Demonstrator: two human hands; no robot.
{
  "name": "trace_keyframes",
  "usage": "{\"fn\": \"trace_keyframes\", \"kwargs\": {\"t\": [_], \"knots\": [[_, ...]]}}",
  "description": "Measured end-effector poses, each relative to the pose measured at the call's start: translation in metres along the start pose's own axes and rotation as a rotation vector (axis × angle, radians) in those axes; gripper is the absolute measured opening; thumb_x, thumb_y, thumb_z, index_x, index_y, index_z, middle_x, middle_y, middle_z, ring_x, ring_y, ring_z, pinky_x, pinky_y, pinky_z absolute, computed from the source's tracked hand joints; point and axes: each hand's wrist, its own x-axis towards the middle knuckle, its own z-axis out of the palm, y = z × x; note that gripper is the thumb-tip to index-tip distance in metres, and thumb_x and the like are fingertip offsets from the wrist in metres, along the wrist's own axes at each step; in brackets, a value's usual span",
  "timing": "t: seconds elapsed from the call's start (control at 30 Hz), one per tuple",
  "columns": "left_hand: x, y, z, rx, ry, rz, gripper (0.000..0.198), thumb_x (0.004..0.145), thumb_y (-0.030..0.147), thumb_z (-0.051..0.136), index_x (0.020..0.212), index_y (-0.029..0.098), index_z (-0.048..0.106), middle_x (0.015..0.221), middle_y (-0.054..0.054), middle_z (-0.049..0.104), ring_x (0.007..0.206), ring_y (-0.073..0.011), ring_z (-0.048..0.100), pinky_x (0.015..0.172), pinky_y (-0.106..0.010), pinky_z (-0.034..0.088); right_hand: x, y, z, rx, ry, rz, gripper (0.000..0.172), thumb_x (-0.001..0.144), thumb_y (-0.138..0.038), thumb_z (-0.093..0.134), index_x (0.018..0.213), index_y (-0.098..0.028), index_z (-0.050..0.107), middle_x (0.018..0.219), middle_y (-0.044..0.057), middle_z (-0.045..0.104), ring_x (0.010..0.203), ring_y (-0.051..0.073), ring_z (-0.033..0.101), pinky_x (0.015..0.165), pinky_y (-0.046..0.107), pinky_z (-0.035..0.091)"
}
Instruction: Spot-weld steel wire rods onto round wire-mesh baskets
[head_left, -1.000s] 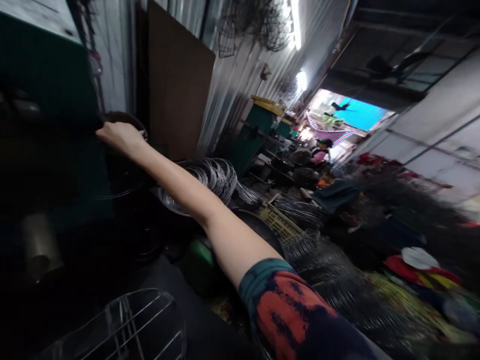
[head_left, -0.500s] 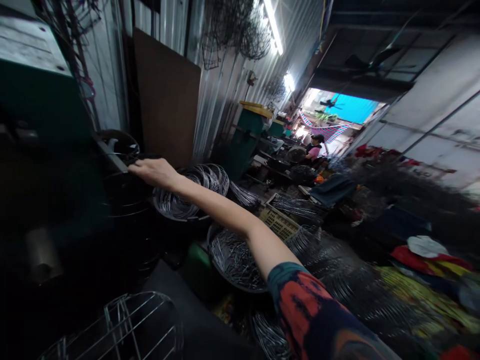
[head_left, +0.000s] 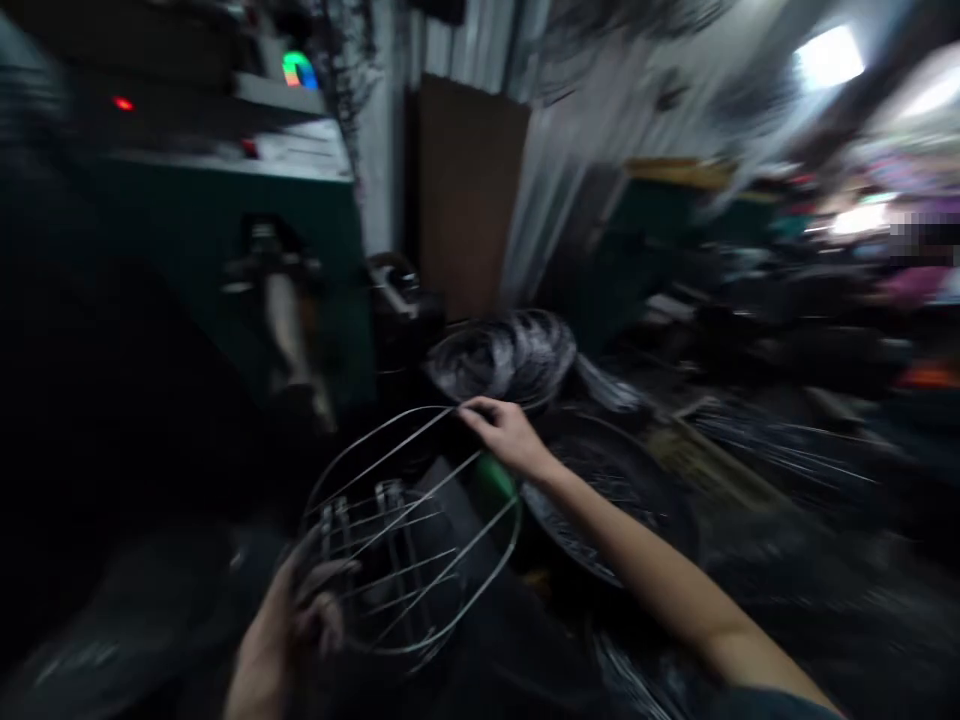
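Observation:
A round wire rack (head_left: pixel 427 495), with parallel bars across a hoop and upright wire loops on it, is tilted in front of me. My left hand (head_left: pixel 300 600) is closed around its near left side, partly in shadow. At the far edge of the hoop, my right hand (head_left: pixel 504 435) has thumb and fingers pinched together on the rim. Blur hides whether anything small is also between those fingertips. Behind the right hand lies a bundle of coiled wire rings (head_left: pixel 510 350). Beneath the right forearm stands a round basin (head_left: pixel 600 500) with short wire pieces.
A dark green machine (head_left: pixel 187 230) with a projecting metal part (head_left: pixel 285 320) stands to the left. A brown board (head_left: pixel 472 190) leans against the corrugated wall. Right of the basin are a yellowish crate (head_left: pixel 712 460) and bundled wires (head_left: pixel 780 450). A co-worker's pink clothing (head_left: pixel 919 285) shows far right.
My right hand has come back from beside the machine to the wire rack's rim. My left hand has come into view, holding the rack. The view has turned left.

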Motion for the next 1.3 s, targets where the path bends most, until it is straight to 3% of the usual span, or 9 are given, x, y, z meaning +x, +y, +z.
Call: {"fn": "trace_keyframes", "kwargs": {"t": [0.13, 0.37, 0.57, 0.63, 0.73, 0.87, 0.97, 1.07, 1.3], "knots": [[-0.016, 0.025, 0.001, -0.123, 0.164, -0.081, 0.065, 0.066, 0.054, 0.076, 0.119, 0.021, 0.060, 0.071, -0.001, 0.064, 0.043, -0.0058, 0.042, 0.040, -0.017, 0.037, -0.014, 0.017, 0.020, 0.077, -0.014, 0.098, 0.032, 0.081, -0.044, 0.056, 0.087, -0.016, 0.070, 0.080, 0.004, 0.070, 0.075, 0.018, 0.062, 0.071, 0.030, 0.045], [-0.016, 0.016, -0.011, -0.096, 0.147, -0.070, 0.056, 0.067, 0.050, 0.077, 0.111, 0.018, 0.064, 0.061, 0.003, 0.057, 0.043, -0.0053, 0.043, 0.040, -0.015, 0.036, -0.018, 0.006, 0.019, 0.097, -0.060, 0.129, 0.034, 0.081, -0.047, 0.057, 0.087, -0.015, 0.069, 0.073, 0.002, 0.066, 0.066, 0.015, 0.057, 0.063, 0.027, 0.044], [-0.020, 0.055, -0.040, 0.385, 0.333, 0.458, 0.019, 0.075, 0.036, 0.074, 0.087, 0.021, 0.073, 0.099, -0.003, 0.061, 0.087, -0.0141, 0.061, 0.073, -0.021, 0.050, -0.031, -0.012, 0.001, 0.061, -0.032, -0.223, 0.017, 0.082, -0.036, 0.063, 0.087, -0.022, 0.071, 0.087, 0.003, 0.064, 0.086, 0.017, 0.058, 0.082, 0.031, 0.045], [-0.022, 0.060, -0.048, 0.427, 0.373, 0.540, 0.014, 0.076, 0.033, 0.073, 0.086, 0.023, 0.073, 0.102, -0.003, 0.060, 0.092, -0.0152, 0.061, 0.078, -0.022, 0.051, -0.040, -0.007, 0.001, 0.100, -0.110, -0.221, 0.016, 0.083, -0.035, 0.063, 0.088, -0.024, 0.072, 0.086, 0.003, 0.064, 0.084, 0.017, 0.059, 0.080, 0.030, 0.046], [-0.030, 0.050, -0.057, 0.416, 0.304, 0.441, 0.018, 0.079, 0.034, 0.069, 0.091, 0.022, 0.074, 0.102, -0.006, 0.063, 0.093, -0.0189, 0.063, 0.076, -0.026, 0.053, -0.060, 0.013, 0.016, 0.241, -0.214, -0.020, 0.026, 0.085, -0.044, 0.058, 0.081, -0.022, 0.071, 0.079, 0.003, 0.067, 0.076, 0.017, 0.061, 0.072, 0.028, 0.048], [-0.038, 0.028, -0.061, 0.270, 0.139, 0.278, 0.028, 0.081, 0.038, 0.064, 0.100, 0.019, 0.073, 0.116, -0.011, 0.063, 0.108, -0.0268, 0.060, 0.092, -0.035, 0.051, -0.086, 0.032, 0.051, 0.412, -0.067, 0.273, 0.028, 0.073, -0.046, 0.071, 0.074, -0.019, 0.066, 0.072, 0.002, 0.064, 0.067, 0.015, 0.059, 0.065, 0.027, 0.048], [-0.036, 0.023, -0.055, 0.069, 0.172, 0.188, 0.050, 0.079, 0.038, 0.068, 0.125, 0.021, 0.058, 0.097, -0.009, 0.068, 0.072, -0.0162, 0.064, 0.071, -0.029, 0.055, -0.098, 0.029, 0.069, 0.614, -0.008, 0.396, 0.048, 0.067, -0.039, 0.078, 0.109, -0.024, 0.060, 0.074, -0.004, 0.059, 0.060, 0.012, 0.059, 0.061, 0.026, 0.049], [-0.030, 0.022, -0.043, 0.111, 0.257, 0.119, 0.065, 0.080, 0.041, 0.067, 0.138, 0.023, 0.043, 0.073, 0.000, 0.063, 0.051, -0.0084, 0.051, 0.049, -0.018, 0.044, -0.106, 0.021, 0.073, 0.703, -0.105, 0.461, 0.069, 0.072, -0.041, 0.075, 0.132, -0.027, 0.045, 0.069, -0.007, 0.055, 0.052, 0.010, 0.058, 0.054, 0.024, 0.048], [-0.006, 0.013, -0.046, 0.366, 0.322, 0.131, 0.055, 0.082, 0.054, 0.059, 0.120, 0.015, 0.063, 0.066, 0.000, 0.060, 0.063, -0.0120, 0.055, 0.064, -0.022, 0.047, -0.104, 0.021, 0.072, 0.352, -0.162, 0.414, 0.045, 0.082, -0.051, 0.057, 0.112, -0.018, 0.059, 0.065, -0.002, 0.059, 0.047, 0.012, 0.054, 0.049, 0.026, 0.048]]}}
